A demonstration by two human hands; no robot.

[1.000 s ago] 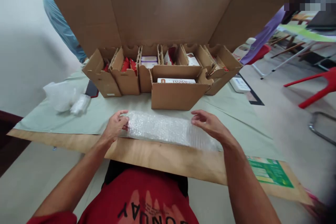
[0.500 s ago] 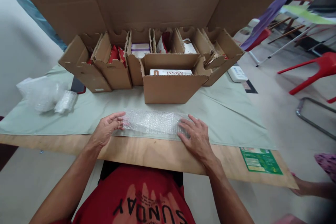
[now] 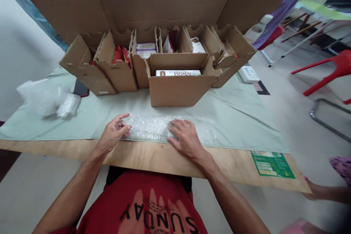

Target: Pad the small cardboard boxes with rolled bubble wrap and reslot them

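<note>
A clear sheet of bubble wrap [image 3: 153, 126] lies flat near the table's front edge, on a pale green cloth [image 3: 236, 117]. My left hand [image 3: 113, 134] pinches the sheet's left end between thumb and fingers. My right hand [image 3: 185, 137] lies flat on the middle of the sheet, fingers stretched out and pressing down. Just behind the wrap stands an open cardboard box [image 3: 179, 89] with a white packet [image 3: 178, 73] lying inside.
A row of cardboard compartments [image 3: 117, 73] with red and white packets stands behind, under a big raised cardboard flap [image 3: 153, 0]. Crumpled plastic [image 3: 44, 97] lies at left, a green label [image 3: 271, 164] at the table's right front. Another person's arm [image 3: 323, 192] shows at lower right.
My right hand has slid left along the bubble wrap from its right end to its middle. My left hand has stayed at the left end. The view has tilted downward.
</note>
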